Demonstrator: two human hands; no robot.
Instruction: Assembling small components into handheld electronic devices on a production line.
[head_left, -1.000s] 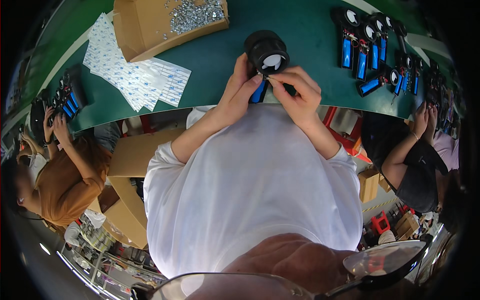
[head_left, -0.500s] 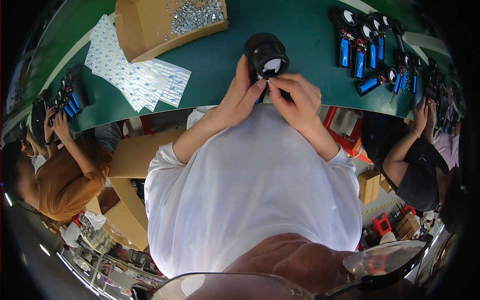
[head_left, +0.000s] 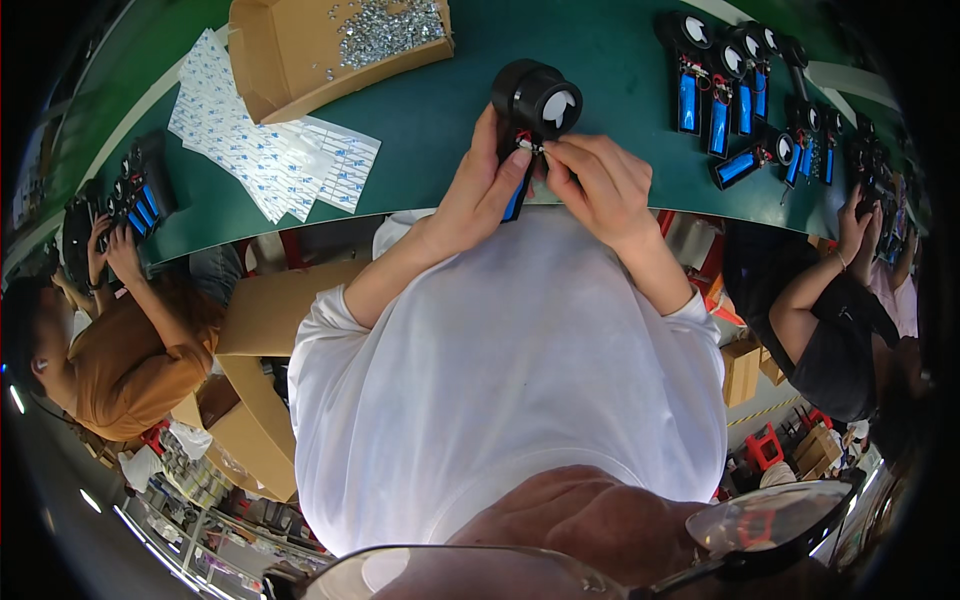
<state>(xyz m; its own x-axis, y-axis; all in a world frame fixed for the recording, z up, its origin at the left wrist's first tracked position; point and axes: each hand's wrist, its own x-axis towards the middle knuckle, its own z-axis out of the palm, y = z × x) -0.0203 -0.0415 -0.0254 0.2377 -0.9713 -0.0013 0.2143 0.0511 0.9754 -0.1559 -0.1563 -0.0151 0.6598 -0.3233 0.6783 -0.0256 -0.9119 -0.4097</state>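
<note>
Over the table's near edge, my left hand (head_left: pixel 474 192) is closed around a black flashlight-like housing (head_left: pixel 525 90). Its round head holds a pale disc, and the handle points down toward me. Red wires and a small silvery part (head_left: pixel 527 143) show just below the head, by my left thumb. Lower down, a blue battery (head_left: pixel 514 203) is partly seen in the handle. My right hand (head_left: pixel 608 190) has its thumb and forefinger pinched together at the wired spot. Whatever lies between those fingertips is too small to make out.
On the green table (head_left: pixel 430 130) stands an open cardboard box (head_left: pixel 345 88) of small shiny metal parts (head_left: pixel 390 35). Patterned white sheets (head_left: pixel 235 120) lie beside it. Several similar housings (head_left: pixel 720 125) with blue batteries sit at right. Co-workers' hands (head_left: pixel 125 255) work at both sides.
The housing has turned in my left hand, so its disc faces more to the right. The wires and battery show more now. My right hand has shifted slightly right.
</note>
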